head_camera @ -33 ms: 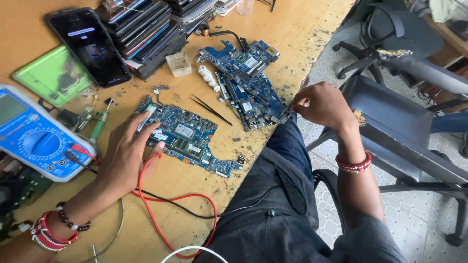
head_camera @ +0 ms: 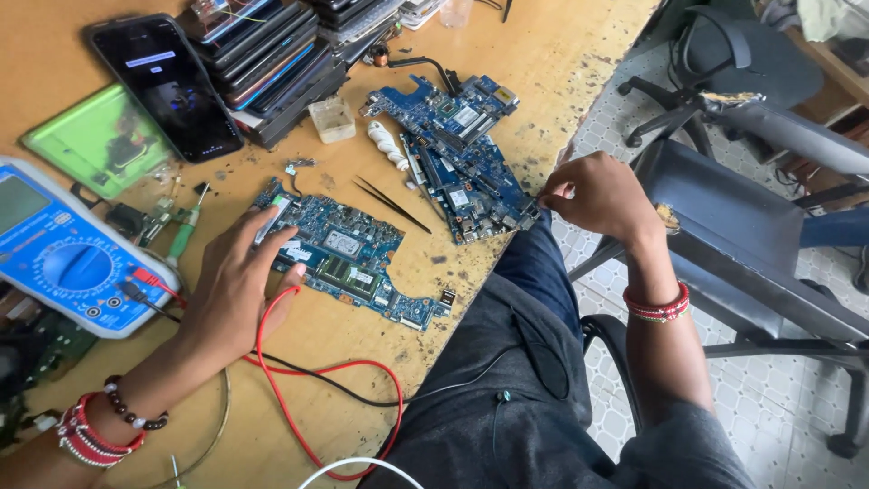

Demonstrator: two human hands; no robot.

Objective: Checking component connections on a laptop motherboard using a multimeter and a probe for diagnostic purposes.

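Head view: our left hand lies spread on the blue rectangular circuit board; our right hand pinches something small at the wooden worktop edge. We judge probing comes next, needing a steady board.

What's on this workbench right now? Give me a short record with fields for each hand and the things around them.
Left hand: rests on the near blue circuit board, fingers spread, a red lead running under it.
Right hand: pinched shut at the edge of the far blue circuit boards, off the table's edge; what it pinches is too small to tell.
Between the boards: black tweezers.
Left of the hand: blue multimeter, green screwdriver.
Behind: black phone, stacked devices.
Surface: wooden table.
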